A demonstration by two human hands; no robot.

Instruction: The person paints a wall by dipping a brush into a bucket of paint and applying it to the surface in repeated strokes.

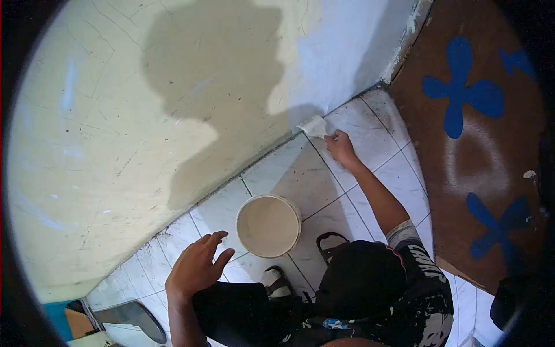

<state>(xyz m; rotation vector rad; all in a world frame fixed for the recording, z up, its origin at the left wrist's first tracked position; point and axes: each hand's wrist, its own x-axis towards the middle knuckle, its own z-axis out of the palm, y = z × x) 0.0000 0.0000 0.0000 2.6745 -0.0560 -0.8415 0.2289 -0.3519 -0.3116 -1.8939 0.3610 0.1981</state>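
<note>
My right hand (pixel 341 147) is closed on the handle of a white paint brush (pixel 314 125), whose bristles touch the foot of the wall where it meets the tiled floor. Near the brush the wall is white; farther left it is cream yellow. My left hand (pixel 199 261) hangs over my knee with its fingers apart, holding nothing. Between my hands a round bucket (pixel 269 226) of pale paint stands on the tiles, just in front of my sandalled feet.
A brown board (pixel 485 156) with blue flower shapes stands on the right. The cream wall (pixel 104 144) runs along the left, with my shadow on it. At the bottom left lie a dark, rounded flat object (pixel 136 318) and an orange-brown piece (pixel 78 322).
</note>
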